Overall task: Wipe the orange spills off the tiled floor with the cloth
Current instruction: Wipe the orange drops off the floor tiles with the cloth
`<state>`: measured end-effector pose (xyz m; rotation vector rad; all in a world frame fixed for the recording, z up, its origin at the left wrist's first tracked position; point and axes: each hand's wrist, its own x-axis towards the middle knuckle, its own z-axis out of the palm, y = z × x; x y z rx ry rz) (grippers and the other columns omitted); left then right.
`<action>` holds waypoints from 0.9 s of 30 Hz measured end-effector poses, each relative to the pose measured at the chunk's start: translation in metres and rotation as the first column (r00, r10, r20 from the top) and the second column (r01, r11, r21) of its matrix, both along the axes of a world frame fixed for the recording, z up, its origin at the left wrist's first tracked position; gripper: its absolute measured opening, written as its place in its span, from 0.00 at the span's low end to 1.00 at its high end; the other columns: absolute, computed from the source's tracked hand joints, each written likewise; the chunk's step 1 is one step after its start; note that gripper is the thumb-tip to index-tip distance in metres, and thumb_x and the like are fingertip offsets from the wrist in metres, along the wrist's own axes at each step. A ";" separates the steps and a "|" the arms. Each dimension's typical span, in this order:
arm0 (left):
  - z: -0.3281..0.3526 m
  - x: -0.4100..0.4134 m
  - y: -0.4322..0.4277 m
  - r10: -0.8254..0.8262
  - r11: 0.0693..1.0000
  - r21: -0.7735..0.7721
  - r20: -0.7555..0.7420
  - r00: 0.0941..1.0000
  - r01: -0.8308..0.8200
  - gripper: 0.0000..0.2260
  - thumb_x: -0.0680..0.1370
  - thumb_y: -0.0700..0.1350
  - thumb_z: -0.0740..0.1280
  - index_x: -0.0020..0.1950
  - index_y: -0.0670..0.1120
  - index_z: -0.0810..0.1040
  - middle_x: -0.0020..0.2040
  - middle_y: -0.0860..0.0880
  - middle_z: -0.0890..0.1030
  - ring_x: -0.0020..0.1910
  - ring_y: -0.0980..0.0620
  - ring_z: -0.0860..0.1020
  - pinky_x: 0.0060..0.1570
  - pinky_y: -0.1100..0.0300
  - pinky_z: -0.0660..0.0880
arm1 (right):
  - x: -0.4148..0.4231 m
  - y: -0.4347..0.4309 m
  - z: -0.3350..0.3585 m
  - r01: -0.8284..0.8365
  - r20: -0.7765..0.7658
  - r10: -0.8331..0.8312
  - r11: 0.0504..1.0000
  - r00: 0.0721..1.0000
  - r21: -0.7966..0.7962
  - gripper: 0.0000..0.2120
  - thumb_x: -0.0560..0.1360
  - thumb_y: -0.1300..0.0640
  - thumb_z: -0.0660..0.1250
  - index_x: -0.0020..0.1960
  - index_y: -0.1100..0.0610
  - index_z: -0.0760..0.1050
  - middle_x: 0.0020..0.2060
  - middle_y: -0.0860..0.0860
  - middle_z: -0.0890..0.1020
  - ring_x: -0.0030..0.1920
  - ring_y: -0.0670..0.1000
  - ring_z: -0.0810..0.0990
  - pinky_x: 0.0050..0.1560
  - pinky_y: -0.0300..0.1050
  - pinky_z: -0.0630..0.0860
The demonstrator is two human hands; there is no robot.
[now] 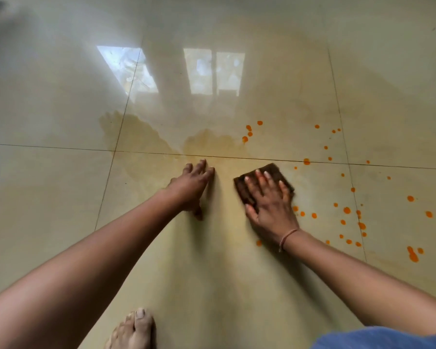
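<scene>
brown cloth [272,170] flat on tiled floor [61,197] near grout line [325,162], right hand [269,205] spread, pressing it; left hand [191,187] spread, braced on floor; best sweep right over orange spills [346,210], even palm pressure

My floor [48,192] is pale cream tile, crossed by thin dark grout lines [61,147]. Bright orange drops [347,210] speckle it on the right, and a dull yellow-brown smear [207,144] clouds the far centre. The cloth [275,168] under my right hand [269,210] is dark brown. A pinkish thread [288,235] rings that wrist. Blue fabric [378,338] shows near right.
</scene>
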<state>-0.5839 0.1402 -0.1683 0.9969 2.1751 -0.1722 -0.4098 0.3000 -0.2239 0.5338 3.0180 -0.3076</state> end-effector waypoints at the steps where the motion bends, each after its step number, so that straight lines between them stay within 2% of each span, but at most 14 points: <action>1: 0.000 0.002 0.003 0.036 0.999 0.002 0.025 0.999 -0.036 0.59 0.62 0.50 0.81 0.79 0.51 0.40 0.79 0.48 0.36 0.77 0.40 0.39 0.71 0.37 0.60 | 0.015 -0.013 0.001 -0.046 0.007 0.046 0.999 0.999 -0.013 0.33 0.72 0.43 0.55 0.75 0.51 0.62 0.74 0.57 0.64 0.74 0.56 0.59 0.70 0.58 0.52; 3: -0.002 0.013 0.007 0.091 0.996 0.017 0.046 0.995 -0.092 0.62 0.61 0.56 0.80 0.79 0.50 0.38 0.78 0.47 0.34 0.76 0.38 0.37 0.72 0.34 0.52 | 0.050 -0.029 0.001 -0.266 0.035 0.266 0.964 0.963 0.015 0.34 0.71 0.42 0.57 0.76 0.50 0.60 0.75 0.56 0.63 0.75 0.56 0.59 0.70 0.58 0.52; 4: -0.004 0.021 0.009 0.109 0.993 0.033 0.041 0.993 -0.111 0.62 0.61 0.59 0.79 0.79 0.50 0.37 0.77 0.47 0.33 0.76 0.38 0.35 0.72 0.33 0.49 | 0.053 -0.023 0.003 -0.314 0.038 0.313 0.949 0.949 0.011 0.35 0.71 0.41 0.57 0.76 0.49 0.60 0.75 0.56 0.63 0.75 0.56 0.60 0.70 0.59 0.54; 5: -0.006 0.028 0.013 0.115 0.992 0.050 0.021 0.993 -0.116 0.63 0.60 0.61 0.79 0.79 0.50 0.37 0.77 0.46 0.32 0.76 0.37 0.35 0.71 0.33 0.47 | 0.044 -0.013 0.004 -0.300 0.033 0.300 0.953 0.954 0.026 0.34 0.71 0.41 0.56 0.76 0.49 0.60 0.75 0.56 0.63 0.75 0.56 0.60 0.70 0.59 0.56; 7: -0.012 0.035 0.018 0.098 0.993 0.073 -0.024 0.995 -0.096 0.64 0.59 0.63 0.78 0.79 0.50 0.37 0.77 0.46 0.32 0.76 0.37 0.35 0.71 0.34 0.45 | 0.008 0.000 0.005 -0.116 0.039 0.114 0.992 0.993 0.052 0.34 0.71 0.41 0.53 0.76 0.49 0.61 0.74 0.56 0.64 0.75 0.56 0.60 0.70 0.62 0.58; 9: -0.014 0.038 0.025 0.044 0.996 0.080 -0.050 0.998 -0.040 0.63 0.59 0.63 0.79 0.79 0.51 0.39 0.78 0.46 0.33 0.76 0.38 0.36 0.72 0.35 0.45 | 0.004 -0.002 0.005 0.024 0.059 -0.025 1.000 0.998 0.008 0.33 0.72 0.42 0.52 0.76 0.49 0.60 0.75 0.55 0.62 0.75 0.56 0.58 0.71 0.62 0.55; 13: -0.007 0.040 0.034 -0.010 0.997 0.074 -0.003 1.000 0.010 0.60 0.62 0.55 0.80 0.79 0.51 0.41 0.78 0.46 0.35 0.77 0.40 0.37 0.73 0.35 0.49 | 0.111 -0.045 0.010 -0.166 0.014 0.167 0.985 0.986 -0.044 0.34 0.71 0.44 0.60 0.76 0.50 0.60 0.76 0.56 0.61 0.76 0.56 0.58 0.71 0.62 0.54; 15: -0.006 0.043 0.039 0.010 0.998 0.063 0.014 1.000 -0.011 0.60 0.62 0.52 0.81 0.79 0.51 0.41 0.78 0.46 0.35 0.76 0.39 0.37 0.72 0.34 0.49 | 0.124 -0.038 0.007 -0.199 0.023 0.200 0.979 0.980 -0.044 0.35 0.70 0.43 0.61 0.75 0.50 0.62 0.75 0.56 0.62 0.75 0.56 0.60 0.71 0.61 0.55; 17: -0.006 0.044 0.042 0.022 0.999 0.048 0.020 1.000 -0.023 0.60 0.62 0.51 0.81 0.79 0.51 0.40 0.78 0.45 0.34 0.76 0.38 0.36 0.72 0.34 0.49 | 0.083 -0.023 0.000 -0.113 0.036 0.113 0.993 0.993 0.016 0.34 0.70 0.42 0.59 0.75 0.50 0.63 0.74 0.56 0.64 0.74 0.57 0.61 0.70 0.60 0.54; 18: -0.007 0.043 0.042 0.029 0.999 0.041 0.018 0.999 -0.030 0.60 0.62 0.51 0.81 0.79 0.51 0.40 0.78 0.45 0.34 0.76 0.38 0.36 0.72 0.34 0.49 | 0.059 -0.018 -0.001 -0.015 0.059 0.014 1.000 0.998 0.025 0.34 0.70 0.42 0.57 0.75 0.50 0.63 0.74 0.56 0.63 0.74 0.57 0.61 0.70 0.60 0.53; 20: -0.008 0.043 0.043 0.024 0.999 0.028 0.020 1.000 -0.024 0.60 0.62 0.50 0.81 0.79 0.51 0.39 0.78 0.45 0.33 0.76 0.39 0.36 0.72 0.34 0.49 | 0.054 -0.023 -0.002 0.114 0.032 -0.114 0.994 0.993 0.006 0.33 0.72 0.43 0.56 0.76 0.50 0.61 0.75 0.56 0.62 0.75 0.57 0.59 0.70 0.60 0.52; 23: -0.004 0.048 0.044 0.021 1.000 0.019 0.014 1.000 -0.021 0.59 0.63 0.49 0.81 0.79 0.49 0.39 0.77 0.44 0.33 0.76 0.37 0.36 0.72 0.34 0.49 | 0.129 -0.050 0.002 -0.037 -0.002 0.037 0.999 0.999 -0.006 0.35 0.71 0.43 0.59 0.76 0.51 0.61 0.76 0.56 0.60 0.75 0.57 0.59 0.70 0.62 0.55; 25: 0.000 0.052 0.051 0.000 0.999 0.043 -0.016 1.000 0.001 0.59 0.63 0.49 0.81 0.79 0.49 0.41 0.77 0.44 0.31 0.76 0.37 0.35 0.72 0.34 0.47 | 0.158 -0.038 0.005 -0.120 0.008 0.120 0.992 0.993 -0.024 0.36 0.70 0.42 0.61 0.76 0.51 0.61 0.75 0.56 0.60 0.75 0.57 0.60 0.68 0.64 0.58; 27: 0.003 0.055 0.066 -0.019 0.995 0.094 -0.029 0.999 0.021 0.59 0.62 0.51 0.81 0.79 0.51 0.42 0.77 0.46 0.30 0.76 0.37 0.35 0.71 0.33 0.48 | 0.128 -0.009 -0.003 -0.018 -0.014 0.018 1.000 1.000 -0.007 0.35 0.71 0.42 0.58 0.76 0.51 0.61 0.75 0.57 0.61 0.75 0.57 0.59 0.68 0.64 0.58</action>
